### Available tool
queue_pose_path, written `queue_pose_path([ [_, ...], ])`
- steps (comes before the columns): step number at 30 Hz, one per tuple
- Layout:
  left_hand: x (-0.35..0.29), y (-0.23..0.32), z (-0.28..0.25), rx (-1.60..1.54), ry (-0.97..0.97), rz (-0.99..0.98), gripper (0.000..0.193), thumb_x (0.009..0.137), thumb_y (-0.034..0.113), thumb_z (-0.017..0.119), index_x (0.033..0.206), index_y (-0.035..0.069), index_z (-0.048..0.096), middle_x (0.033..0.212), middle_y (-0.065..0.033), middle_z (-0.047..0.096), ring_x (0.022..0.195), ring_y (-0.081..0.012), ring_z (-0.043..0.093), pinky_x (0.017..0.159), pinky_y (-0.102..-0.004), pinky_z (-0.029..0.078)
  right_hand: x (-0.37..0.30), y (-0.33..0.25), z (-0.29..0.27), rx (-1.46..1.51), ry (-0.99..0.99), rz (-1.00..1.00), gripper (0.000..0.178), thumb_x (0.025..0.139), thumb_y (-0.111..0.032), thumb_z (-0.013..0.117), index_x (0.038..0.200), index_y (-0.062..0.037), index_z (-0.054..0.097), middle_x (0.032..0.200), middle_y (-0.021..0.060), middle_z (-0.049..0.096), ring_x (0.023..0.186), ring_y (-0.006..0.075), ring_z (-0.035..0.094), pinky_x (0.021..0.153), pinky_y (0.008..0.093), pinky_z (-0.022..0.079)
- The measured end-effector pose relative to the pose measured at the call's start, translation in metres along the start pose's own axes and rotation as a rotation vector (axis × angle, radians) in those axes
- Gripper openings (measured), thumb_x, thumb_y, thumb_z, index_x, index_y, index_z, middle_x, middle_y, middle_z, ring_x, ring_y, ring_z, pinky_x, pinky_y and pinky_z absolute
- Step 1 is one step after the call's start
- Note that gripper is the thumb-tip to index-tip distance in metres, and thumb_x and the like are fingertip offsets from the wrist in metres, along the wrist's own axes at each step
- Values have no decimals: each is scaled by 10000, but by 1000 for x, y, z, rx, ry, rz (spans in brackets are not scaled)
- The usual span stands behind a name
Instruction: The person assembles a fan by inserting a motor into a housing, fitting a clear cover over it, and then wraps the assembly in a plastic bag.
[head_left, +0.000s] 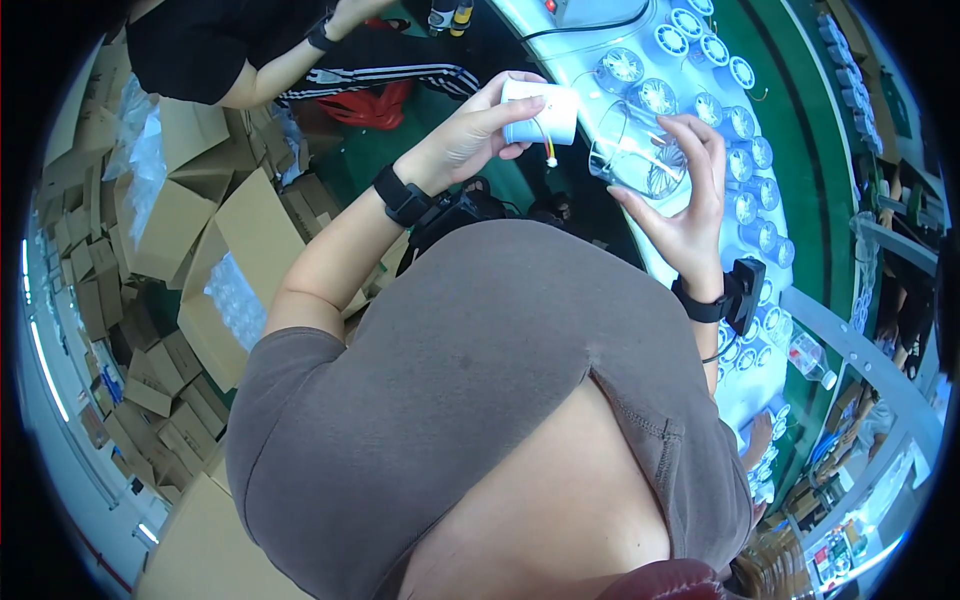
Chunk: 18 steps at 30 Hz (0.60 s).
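My left hand (pixel 468 138) is closed round a short white cylinder (pixel 556 112), its thumb lying along the side. Thin coloured wires (pixel 549 148) ending in a small white plug hang from this cylinder. On the right, my right hand (pixel 697 215) grips a clear plastic cup (pixel 618 158) between thumb and fingers, at the edge of the table. The cup lies tilted, its round opening toward the white cylinder. The two pieces are close together but apart. Ribbed round shapes show through the clear wall; I cannot tell whether they are inside it or behind it.
Several clear cups with white wheel-like ends (pixel 738 122) stand along the white table (pixel 590 105). A black cable (pixel 590 28) crosses its far end. Opened cardboard boxes (pixel 235 250) pile up at left. Another person's arm (pixel 285 72) is at upper left. A plastic bottle (pixel 808 358) lies by a metal rail (pixel 860 350).
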<state>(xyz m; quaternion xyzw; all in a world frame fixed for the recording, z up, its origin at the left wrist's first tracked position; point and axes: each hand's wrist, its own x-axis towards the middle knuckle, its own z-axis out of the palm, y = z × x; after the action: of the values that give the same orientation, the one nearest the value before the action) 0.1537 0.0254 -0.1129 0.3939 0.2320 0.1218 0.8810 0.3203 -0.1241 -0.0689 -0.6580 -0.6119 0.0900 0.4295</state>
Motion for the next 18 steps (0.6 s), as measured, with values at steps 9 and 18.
queue_pose_path([
  [9, -2, -4, 4, 290, 298, 52, 408, 745, 370, 594, 979, 71, 447, 817, -30, 506, 685, -51, 463, 470, -152, 304, 4, -23, 13, -162, -107, -56, 569, 559, -166, 748, 1058, -52, 499, 1022, 139, 459, 914, 275, 495, 752, 341, 432],
  [18, -9, -7, 7, 359, 145, 170, 343, 779, 342, 545, 976, 80, 443, 798, -28, 513, 655, -44, 464, 471, -160, 325, 12, -6, 20, -69, -202, 81, 575, 597, -190, 731, 1102, -79, 481, 1066, 113, 484, 934, 239, 510, 747, 319, 432],
])
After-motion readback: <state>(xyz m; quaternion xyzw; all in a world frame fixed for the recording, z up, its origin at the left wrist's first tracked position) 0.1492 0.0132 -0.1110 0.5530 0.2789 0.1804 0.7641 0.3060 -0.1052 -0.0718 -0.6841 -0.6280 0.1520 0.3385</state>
